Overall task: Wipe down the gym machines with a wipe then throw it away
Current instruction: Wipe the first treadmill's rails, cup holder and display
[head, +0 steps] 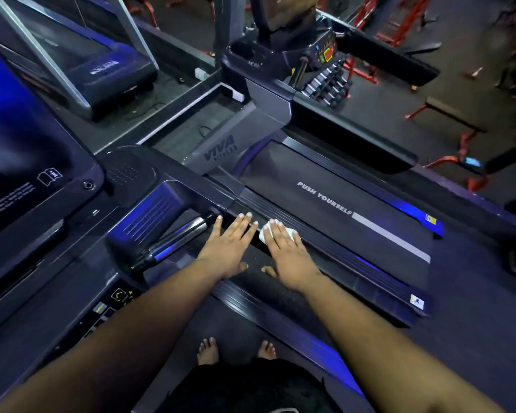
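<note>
A white wipe [264, 232] lies under my right hand [283, 248], which presses it flat with straight fingers on the black armrest bar [248, 278] of a treadmill. My left hand [230, 242] rests flat on the same bar just to the left, fingers straight and holding nothing. A chrome handgrip [176, 238] runs beside my left hand. Beyond the hands, a second treadmill's belt [340, 210] reads "PUSH YOURSELF".
The treadmill console [27, 162] with a blue-lit screen stands at the left. My bare feet [236, 351] stand on the belt below. A dumbbell rack [325, 81] and red benches [447, 114] fill the floor at the upper right.
</note>
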Available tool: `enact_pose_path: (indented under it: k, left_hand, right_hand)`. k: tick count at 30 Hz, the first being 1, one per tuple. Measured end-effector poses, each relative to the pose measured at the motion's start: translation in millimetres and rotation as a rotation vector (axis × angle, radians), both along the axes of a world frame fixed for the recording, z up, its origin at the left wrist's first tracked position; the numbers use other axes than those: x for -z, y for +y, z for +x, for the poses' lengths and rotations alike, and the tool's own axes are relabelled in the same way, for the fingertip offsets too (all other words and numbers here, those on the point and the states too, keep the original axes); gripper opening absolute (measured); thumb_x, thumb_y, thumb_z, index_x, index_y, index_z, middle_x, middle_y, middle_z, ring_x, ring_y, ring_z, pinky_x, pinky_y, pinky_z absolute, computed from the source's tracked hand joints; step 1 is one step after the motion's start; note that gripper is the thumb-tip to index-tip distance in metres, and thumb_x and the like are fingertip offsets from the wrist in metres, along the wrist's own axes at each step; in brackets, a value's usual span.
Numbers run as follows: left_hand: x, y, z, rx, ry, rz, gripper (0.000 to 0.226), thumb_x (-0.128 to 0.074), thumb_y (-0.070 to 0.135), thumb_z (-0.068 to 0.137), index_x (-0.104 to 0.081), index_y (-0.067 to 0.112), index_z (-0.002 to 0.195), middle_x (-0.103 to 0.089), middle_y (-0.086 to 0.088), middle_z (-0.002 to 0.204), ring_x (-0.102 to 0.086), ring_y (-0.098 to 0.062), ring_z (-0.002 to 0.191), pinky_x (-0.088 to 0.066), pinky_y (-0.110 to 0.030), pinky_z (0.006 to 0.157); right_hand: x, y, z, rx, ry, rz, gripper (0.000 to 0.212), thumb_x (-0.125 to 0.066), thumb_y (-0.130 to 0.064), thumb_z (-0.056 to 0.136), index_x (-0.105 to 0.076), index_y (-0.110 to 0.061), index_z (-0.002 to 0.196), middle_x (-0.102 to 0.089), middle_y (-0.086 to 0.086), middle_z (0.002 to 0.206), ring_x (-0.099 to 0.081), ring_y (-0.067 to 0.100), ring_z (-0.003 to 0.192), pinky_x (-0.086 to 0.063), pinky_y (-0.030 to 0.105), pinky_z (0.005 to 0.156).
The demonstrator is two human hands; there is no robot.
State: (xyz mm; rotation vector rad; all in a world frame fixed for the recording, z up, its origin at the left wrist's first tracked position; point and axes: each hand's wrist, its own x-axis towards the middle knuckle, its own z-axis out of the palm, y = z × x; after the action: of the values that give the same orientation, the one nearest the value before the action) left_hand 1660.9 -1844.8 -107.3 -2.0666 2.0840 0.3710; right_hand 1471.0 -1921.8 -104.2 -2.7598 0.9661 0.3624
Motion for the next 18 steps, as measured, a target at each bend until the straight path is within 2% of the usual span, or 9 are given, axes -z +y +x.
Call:
enact_pose_path:
  k: [3,5,8,11,14,18]
  left_hand:
    - [1.3,1.5,-5.6,0.007,-0.002,0.012,0.110,-0.063,0.054,0.093,0.015,0.017,0.161,0.026,-0.007,0.168,0.020,-0.021,0.156,0.004,-0.063,0.123]
    - [2.2,2.2,-11.1,-0.008,0.011,0.011,0.111,-0.064,0.053,0.093,0.016,0.018,0.161,0.026,-0.007,0.168,0.020,-0.022,0.156,0.004,-0.063,0.123]
    - [3.6,2.5,-20.3,-0.022,0.030,0.007,0.111,-0.065,0.052,0.094,0.017,0.020,0.161,0.027,-0.007,0.167,0.020,-0.022,0.156,0.003,-0.065,0.123]
    - [5.1,3.1,-35.6,-0.049,0.034,0.006,0.111,-0.065,0.051,0.094,0.019,0.022,0.160,0.028,-0.007,0.167,0.022,-0.023,0.155,0.002,-0.065,0.122]
    - [6.6,3.4,-57.8,-0.083,0.034,0.006,0.109,-0.065,0.050,0.094,0.020,0.025,0.160,0.029,-0.007,0.167,0.022,-0.023,0.155,0.002,-0.066,0.122]
    - [4.7,10.7,-90.6,-0.108,0.022,0.017,0.107,-0.064,0.049,0.094,0.016,0.027,0.161,0.027,-0.008,0.167,0.020,-0.022,0.156,0.002,-0.066,0.122]
  right_hand:
    - [1.0,2.6,-20.5,-0.018,0.017,-0.031,0.100,-0.061,-0.043,0.097,0.013,-0.017,0.161,0.023,0.002,0.166,0.023,0.018,0.153,0.003,0.046,0.126]
    - [10.7,7.0,-57.1,-0.008,-0.005,-0.055,0.099,-0.061,-0.043,0.096,0.009,-0.017,0.162,0.021,0.000,0.167,0.020,0.018,0.154,-0.002,0.048,0.127]
    - [22.2,19.5,-128.4,0.060,-0.044,-0.090,0.101,-0.071,-0.039,0.088,-0.007,-0.015,0.162,0.008,0.002,0.169,0.005,0.019,0.157,-0.014,0.050,0.125]
    - [27.8,19.4,-164.9,0.022,0.012,-0.127,0.103,-0.075,-0.038,0.084,-0.012,-0.012,0.162,-0.004,0.006,0.170,-0.006,0.023,0.157,-0.015,0.048,0.125]
    - [25.1,1.5,-142.0,-0.054,-0.017,-0.154,0.098,-0.067,-0.035,0.091,-0.004,-0.012,0.162,0.004,0.006,0.169,0.003,0.023,0.156,-0.005,0.046,0.124]
    - [13.3,-14.5,-114.1,-0.122,-0.019,-0.043,0.088,-0.053,-0.031,0.101,0.012,-0.016,0.159,0.021,0.001,0.166,0.019,0.019,0.154,0.002,0.044,0.126]
